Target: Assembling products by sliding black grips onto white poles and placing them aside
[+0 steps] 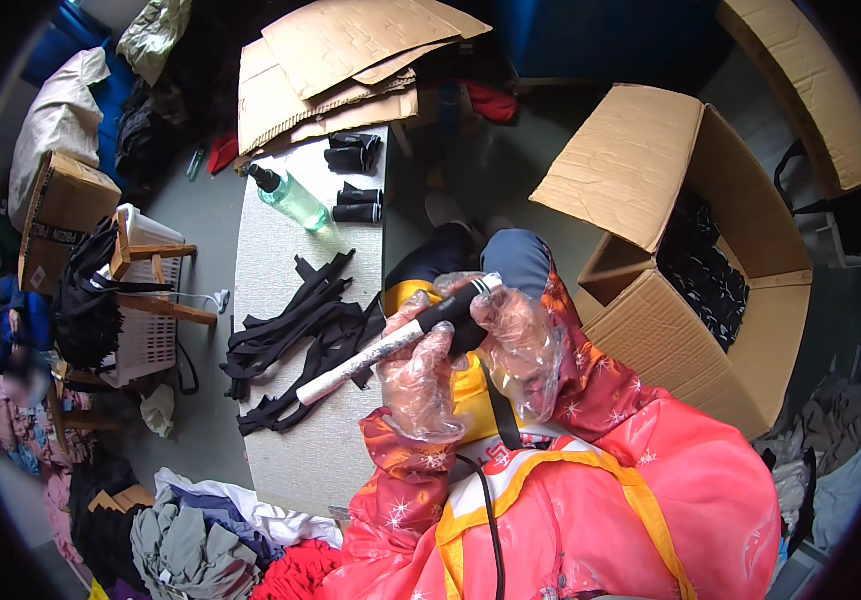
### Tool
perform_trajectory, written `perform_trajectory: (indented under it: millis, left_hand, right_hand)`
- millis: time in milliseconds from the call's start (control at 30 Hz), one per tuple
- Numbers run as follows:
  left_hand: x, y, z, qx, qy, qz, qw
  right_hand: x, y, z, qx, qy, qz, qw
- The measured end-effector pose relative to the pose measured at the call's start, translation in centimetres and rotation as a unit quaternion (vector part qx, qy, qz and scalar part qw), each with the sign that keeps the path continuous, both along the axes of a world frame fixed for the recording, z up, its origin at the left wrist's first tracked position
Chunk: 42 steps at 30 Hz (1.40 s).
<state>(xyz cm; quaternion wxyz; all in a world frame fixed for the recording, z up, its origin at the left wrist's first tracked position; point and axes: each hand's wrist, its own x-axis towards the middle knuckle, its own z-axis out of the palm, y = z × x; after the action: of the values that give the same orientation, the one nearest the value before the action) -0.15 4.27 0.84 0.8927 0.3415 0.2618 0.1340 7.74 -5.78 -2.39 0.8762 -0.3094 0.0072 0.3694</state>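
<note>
Speckled white rod (350, 372) is held slantwise in front of the body, bare end over the grey table (295, 470), other end over the lap. Left hand (417, 380) is clasped around its middle; right hand (520, 330) has the wrapped end between its fingers (exact finger placement partly hidden). Both in loose clear plastic gloves.

Handling, my read: rod light and stiff, not fragile; black fabric wrap (443, 311) soft, could slide or twist. Glove film may slip on the smooth part. Best hold: rod at bare mid-length, fabric by its edge near the tip.

Looks: rod straight, slim, white with dark scuffs toward the middle; wrap matte black, pale marks at the tip. Loose black fabric strips (300, 325) lie under the bare end, green spray bottle (295, 203) beyond.
</note>
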Motion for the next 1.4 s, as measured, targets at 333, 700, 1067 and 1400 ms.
perform_trajectory:
  millis: [333, 700, 1067, 1400]
  left_hand:
    - [0.3, 0.3, -0.5, 0.001, 0.011, -0.004, 1.0]
    - [0.1, 0.2, -2.2, 0.115, 0.026, -0.024, 0.993]
    - [0.2, 1.5, -2.6, -0.049, -0.018, -0.024, 0.998]
    - [-0.9, 2.6, -5.6, -0.035, -0.048, -0.044, 0.997]
  right_hand:
    - [0.6, 0.1, 1.6, -0.049, -0.007, 0.017, 0.999]
    - [0.5, -0.2, -0.2, -0.109, -0.053, -0.04, 0.992]
    - [1.0, 1.2, 0.8, -0.125, -0.072, -0.036, 0.989]
    - [0.0, 1.8, -1.5, -0.045, 0.023, 0.064, 0.997]
